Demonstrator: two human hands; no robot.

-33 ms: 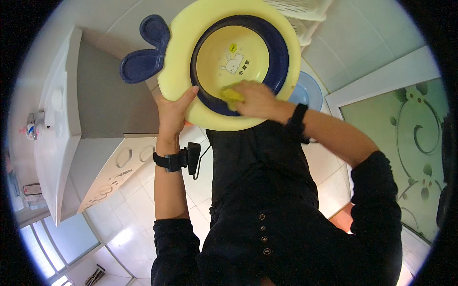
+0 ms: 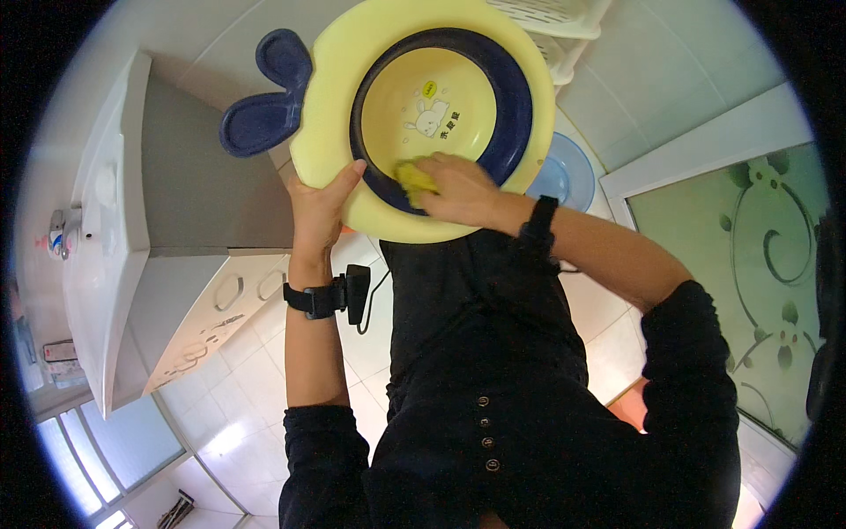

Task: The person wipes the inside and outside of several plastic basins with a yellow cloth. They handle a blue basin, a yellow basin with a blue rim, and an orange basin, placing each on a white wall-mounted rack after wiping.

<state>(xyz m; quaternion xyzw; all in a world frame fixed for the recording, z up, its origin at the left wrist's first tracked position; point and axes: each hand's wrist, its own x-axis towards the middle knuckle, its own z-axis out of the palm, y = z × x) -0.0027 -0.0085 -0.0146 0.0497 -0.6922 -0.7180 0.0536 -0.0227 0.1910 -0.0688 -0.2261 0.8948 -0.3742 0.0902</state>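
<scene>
Basin [image 2: 423,115]: yellow, navy-rimmed, held up before chest. Left hand [image 2: 322,207] clamped on near rim. Right hand [image 2: 458,189] pressed yellow sponge [image 2: 412,176] to inner wall. Near side being wiped; bottom, far rim seemingly left. Blue bowl [image 2: 564,172] beyond on floor.

yellow basin [image 2: 330,132], navy rim [image 2: 515,115], yellow sponge [image 2: 414,179]

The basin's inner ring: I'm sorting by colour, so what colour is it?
Dark navy blue, on the pale yellow basin, inside which the right hand presses. The head view shows it best.

A small yellow oval label [image 2: 429,89] sits inside the basin [image 2: 326,132].
</scene>
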